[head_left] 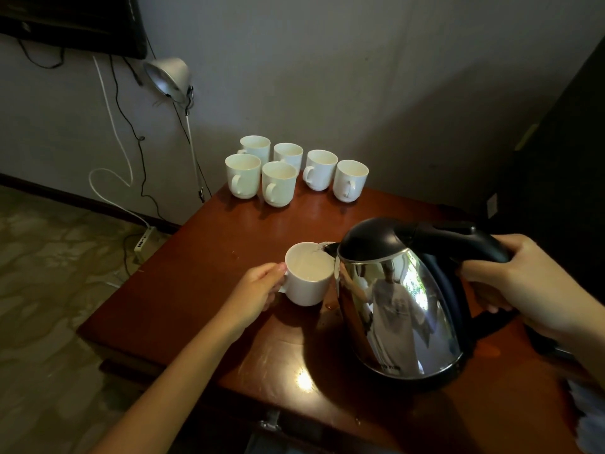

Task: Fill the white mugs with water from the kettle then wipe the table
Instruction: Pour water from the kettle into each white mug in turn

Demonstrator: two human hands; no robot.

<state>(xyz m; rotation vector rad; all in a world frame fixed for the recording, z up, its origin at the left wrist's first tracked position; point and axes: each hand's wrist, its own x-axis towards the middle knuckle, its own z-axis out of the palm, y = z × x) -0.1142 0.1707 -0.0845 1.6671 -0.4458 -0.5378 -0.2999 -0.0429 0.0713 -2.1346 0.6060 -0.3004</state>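
Grey wall (327,77) w/ clip lamp (168,78), cables (131,126)

white mugs (309,283): seven in all, six clustered at the far edge, one apart
kettle (399,309): one
lamp (168,78): one
power strip (144,242): one
worktop (212,290): one
wall cables (140,138): several, exact number unclear

Bare table (196,273) strip btwn six far mugs (278,183) & centre mug (307,283): room to pass L–R. Near-left corner open too. Near right blocked by kettle (399,316), spout over centre mug. Off far-left edge: lamp (167,77).
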